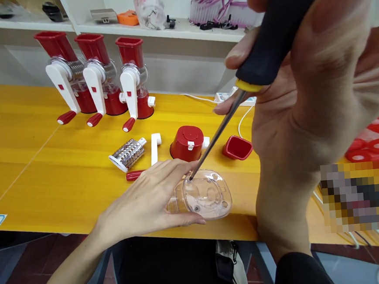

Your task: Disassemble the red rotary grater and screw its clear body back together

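My right hand (302, 76) is closed round the black handle of a screwdriver (267, 44), high at the right and near the camera. Its thin metal shaft slants down to the left, and the tip meets a corner of a clear plastic housing (209, 193). Fingers and thumb of my left hand (151, 202) grip that housing from its left side at the table's front. Beyond the hands lie a metal grater drum (128, 155), a white crank handle (154, 149) with a red grip, a red base (188, 143) and a red hopper (238, 148).
Three assembled red and white rotary graters (132, 81) stand at the back left of the yellow table (29, 150). Behind them runs a white shelf (181, 31) with assorted items. A power strip (235, 97) with white cables and red parts (376, 144) are on the right.
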### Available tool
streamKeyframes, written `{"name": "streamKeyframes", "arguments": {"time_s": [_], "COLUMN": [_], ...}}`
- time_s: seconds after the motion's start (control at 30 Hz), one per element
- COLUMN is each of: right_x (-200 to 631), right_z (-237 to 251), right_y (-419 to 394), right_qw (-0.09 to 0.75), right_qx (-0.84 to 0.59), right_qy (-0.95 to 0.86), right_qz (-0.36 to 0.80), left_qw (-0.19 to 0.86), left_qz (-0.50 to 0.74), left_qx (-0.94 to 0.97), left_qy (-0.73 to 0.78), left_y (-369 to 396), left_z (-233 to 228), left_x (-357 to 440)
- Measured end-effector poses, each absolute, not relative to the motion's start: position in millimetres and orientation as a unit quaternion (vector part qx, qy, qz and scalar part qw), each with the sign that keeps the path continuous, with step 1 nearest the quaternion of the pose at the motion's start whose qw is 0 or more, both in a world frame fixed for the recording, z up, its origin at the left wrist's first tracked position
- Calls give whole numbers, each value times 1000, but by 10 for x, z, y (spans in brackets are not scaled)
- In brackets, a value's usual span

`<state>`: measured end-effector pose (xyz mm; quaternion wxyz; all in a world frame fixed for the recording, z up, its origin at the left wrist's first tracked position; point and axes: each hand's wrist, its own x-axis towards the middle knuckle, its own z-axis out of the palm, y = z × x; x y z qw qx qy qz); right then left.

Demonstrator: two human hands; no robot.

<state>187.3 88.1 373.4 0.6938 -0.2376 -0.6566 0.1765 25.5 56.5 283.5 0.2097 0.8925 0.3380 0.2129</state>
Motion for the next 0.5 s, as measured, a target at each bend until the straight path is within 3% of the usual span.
{"name": "streamKeyframes", "arguments": {"time_s": [0.13, 0.27, 0.4, 0.5], "right_x": [1773, 1760, 1859, 1868], "right_z": [3810, 3908, 3807, 3764], "right_y": [837, 821, 865, 887], "right_qw": [702, 784, 702, 722], "right_qx": [-252, -304, -284, -295], "right_qy": [-635, -462, -637, -614], "right_qz": [198, 284, 147, 125], "left_qw": [191, 184, 195, 207], "left_qz": [223, 221, 214, 211], "left_qx": [897, 898, 894, 887], "left_qy": [330, 333, 342, 354], "left_y": [554, 546, 545, 493], "left_z": [2834, 2807, 2829, 2827], "left_x": [253, 250, 248, 195]}}
